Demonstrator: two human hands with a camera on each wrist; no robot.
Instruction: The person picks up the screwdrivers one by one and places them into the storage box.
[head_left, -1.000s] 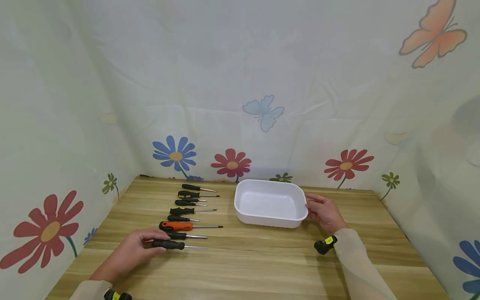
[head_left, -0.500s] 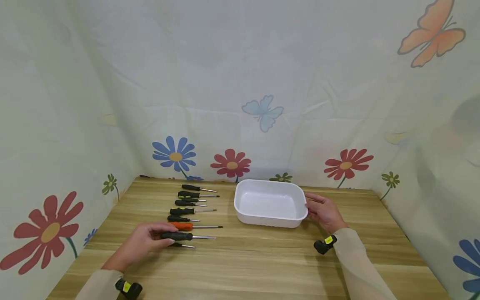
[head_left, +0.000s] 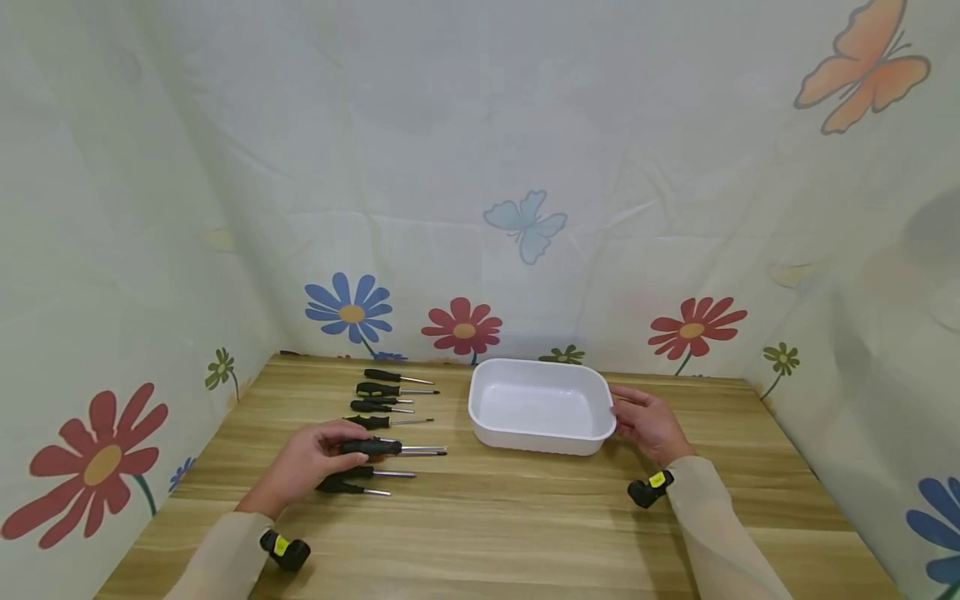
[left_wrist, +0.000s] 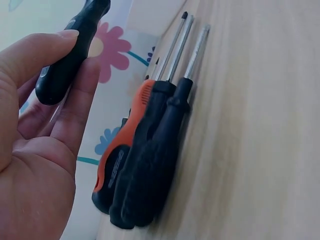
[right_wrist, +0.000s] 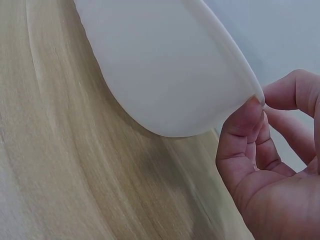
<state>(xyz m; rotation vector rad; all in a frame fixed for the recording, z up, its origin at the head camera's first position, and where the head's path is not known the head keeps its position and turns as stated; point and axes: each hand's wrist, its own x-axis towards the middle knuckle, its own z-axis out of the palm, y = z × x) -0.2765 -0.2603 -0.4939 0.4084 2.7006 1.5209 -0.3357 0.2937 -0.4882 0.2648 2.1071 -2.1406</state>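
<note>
My left hand (head_left: 311,462) pinches a screwdriver with a black handle (head_left: 375,447) between thumb and fingers, raised over the row of screwdrivers. In the left wrist view its black handle (left_wrist: 70,65) shows up close, apart from the orange and black screwdriver (left_wrist: 132,122) and the black screwdrivers (left_wrist: 157,165) lying on the table. From the head, the held one and the hand hide most of the orange handle. My right hand (head_left: 654,429) grips the right end of a white plastic tub (head_left: 536,439); in the right wrist view thumb and finger pinch its rim (right_wrist: 240,65).
Several more screwdrivers lie in a column at the table's left, such as the rearmost one (head_left: 382,375) and a black and yellow one (head_left: 377,389). The wooden table (head_left: 525,525) backs onto a curtain (head_left: 600,275) printed with flowers. Each wrist wears a small black camera (head_left: 285,550).
My left hand has picked the nearest screwdriver off the table's front end of the row and carried it away from me and slightly right. My right hand and the tub have stayed put.
</note>
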